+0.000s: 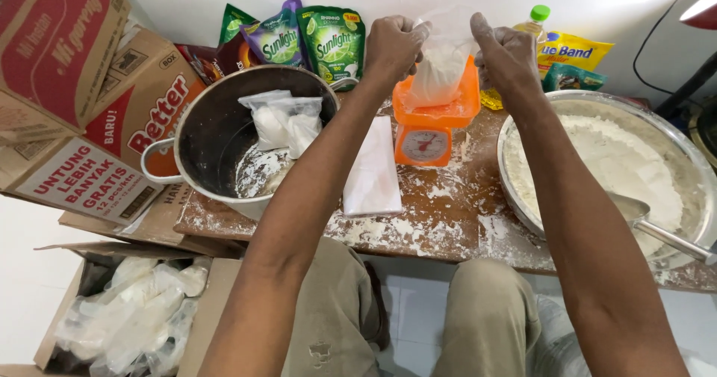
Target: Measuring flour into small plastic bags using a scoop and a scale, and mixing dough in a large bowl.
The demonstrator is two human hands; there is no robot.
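A clear plastic bag of white flour [441, 67] stands on the orange kitchen scale [433, 127] at the back of the low wooden table [448, 231]. My left hand [392, 44] pinches the bag's top on its left side. My right hand [504, 52], dusted with flour, pinches the top on its right side. Both hands hold the bag's mouth up above the scale's pan.
A dark pot [224, 134] with filled flour bags stands at left. At right a wide metal basin [691, 171] of flour holds a metal scoop [650, 224]. A stack of empty plastic bags [372, 171] lies mid-table. Cardboard boxes [82, 100] and pouches [332, 41] stand behind. A floor box [127, 310] holds filled bags.
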